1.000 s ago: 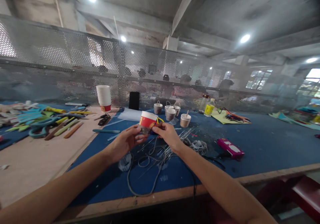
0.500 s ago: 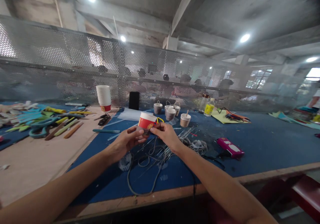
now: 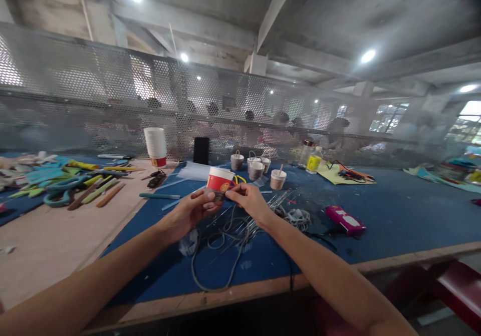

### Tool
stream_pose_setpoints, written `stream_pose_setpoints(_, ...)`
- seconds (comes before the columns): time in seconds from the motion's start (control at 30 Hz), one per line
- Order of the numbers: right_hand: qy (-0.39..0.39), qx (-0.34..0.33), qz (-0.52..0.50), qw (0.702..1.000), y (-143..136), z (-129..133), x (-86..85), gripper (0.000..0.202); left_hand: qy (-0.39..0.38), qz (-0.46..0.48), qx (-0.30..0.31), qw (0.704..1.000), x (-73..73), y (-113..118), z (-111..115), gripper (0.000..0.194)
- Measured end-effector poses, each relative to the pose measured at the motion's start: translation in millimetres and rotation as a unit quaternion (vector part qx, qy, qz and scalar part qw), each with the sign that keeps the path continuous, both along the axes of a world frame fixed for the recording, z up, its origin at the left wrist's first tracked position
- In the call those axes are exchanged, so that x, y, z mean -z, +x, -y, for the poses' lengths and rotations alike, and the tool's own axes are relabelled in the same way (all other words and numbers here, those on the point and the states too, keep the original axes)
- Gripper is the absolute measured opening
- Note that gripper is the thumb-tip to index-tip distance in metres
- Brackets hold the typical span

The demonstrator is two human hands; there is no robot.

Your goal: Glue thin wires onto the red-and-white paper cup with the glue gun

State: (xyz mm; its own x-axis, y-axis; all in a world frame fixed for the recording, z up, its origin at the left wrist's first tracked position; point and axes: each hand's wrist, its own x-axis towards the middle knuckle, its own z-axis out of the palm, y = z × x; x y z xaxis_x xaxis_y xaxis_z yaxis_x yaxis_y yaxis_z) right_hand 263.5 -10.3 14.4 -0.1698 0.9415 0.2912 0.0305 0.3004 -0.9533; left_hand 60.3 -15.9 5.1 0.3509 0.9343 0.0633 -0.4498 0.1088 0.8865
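Observation:
My left hand (image 3: pixel 195 208) is closed around the lower part of a red and white paper cup (image 3: pixel 220 178), held upright above the table. A dark grey-brown band of cord circles the cup's base. At the cup's lower right side, my right hand (image 3: pixel 248 201) pinches the grey cord (image 3: pixel 230 221), which trails down in loops onto the blue mat. The exact pinch point is partly hidden by the fingers. Behind the right hand, yellow-handled scissors (image 3: pixel 240 179) show in part. Beyond stand several small cups wrapped in cord (image 3: pixel 256 171), some with handles.
A stack of paper cups (image 3: pixel 156 145) and a black phone (image 3: pixel 201 150) stand at the back left. Scissors (image 3: pixel 60 193) and tools lie left. Clear sticks (image 3: pixel 259 226) lie under my right arm. A magenta box (image 3: pixel 345 221) and a yellow-labelled bottle (image 3: pixel 314 160) are right.
The cup and both hands have shifted only slightly, with the grip much the same. A person's arm at the far right edge is no longer in view.

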Motion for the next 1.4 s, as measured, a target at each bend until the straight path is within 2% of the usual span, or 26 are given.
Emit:
stream_pose_setpoints(0.23, 0.016, -0.029, 0.002, 0.999, 2.6, 5.2, -4.4, 0.037, 0.002, 0.016, 0.002, 1.000, -4.9, -2.6, 1.2, 0.024)
stream_pose_setpoints(0.33, 0.024, -0.062, 0.021, 0.998, 0.6, 11.1, -4.2, 0.037, -0.002, 0.026, -0.005, 1.000, -7.9, -3.3, 4.1, 0.017)
stream_pose_setpoints(0.43, 0.044, -0.097, 0.049, 0.993, -2.3, 16.7, -0.5, 0.035, -0.004, 0.032, -0.001, 0.999, -8.4, -3.7, 4.7, 0.018)
stream_pose_setpoints(0.53, 0.082, -0.102, 0.096, 0.987, -3.6, 21.2, 2.9, 0.031, -0.007, 0.037, 0.006, 0.999, -8.4, -4.0, 4.3, 0.018)
stream_pose_setpoints(0.63, 0.107, -0.097, 0.132, 0.981, -2.9, 23.2, 3.7, 0.030, -0.013, 0.046, 0.011, 0.999, -9.3, -4.4, 4.9, 0.016)
stream_pose_setpoints(0.83, 0.112, -0.085, 0.139, 0.980, -0.8, 20.6, 3.8, 0.035, -0.028, 0.066, 0.014, 0.997, -12.0, -4.3, 5.4, 0.017)
stream_pose_setpoints(1.07, 0.127, -0.080, 0.179, 0.972, 0.0, 21.0, 4.8, 0.035, -0.069, 0.083, -0.021, 0.994, -15.3, -5.9, 6.2, 0.010)
stream_pose_setpoints(1.17, 0.146, -0.034, 0.189, 0.970, 0.7, 18.6, 2.4, 0.037, -0.065, 0.074, -0.008, 0.995, -16.4, -6.4, 7.2, 0.013)
stream_pose_setpoints(1.27, 0.153, 0.014, 0.156, 0.976, 1.7, 14.3, 0.5, 0.036, -0.050, 0.063, 0.011, 0.997, -16.7, -5.5, 9.0, 0.015)
stream_pose_setpoints(1.4, 0.144, 0.034, 0.123, 0.981, 2.1, 11.5, 1.0, 0.035, -0.035, 0.051, 0.035, 0.997, -13.8, -4.3, 10.5, 0.016)
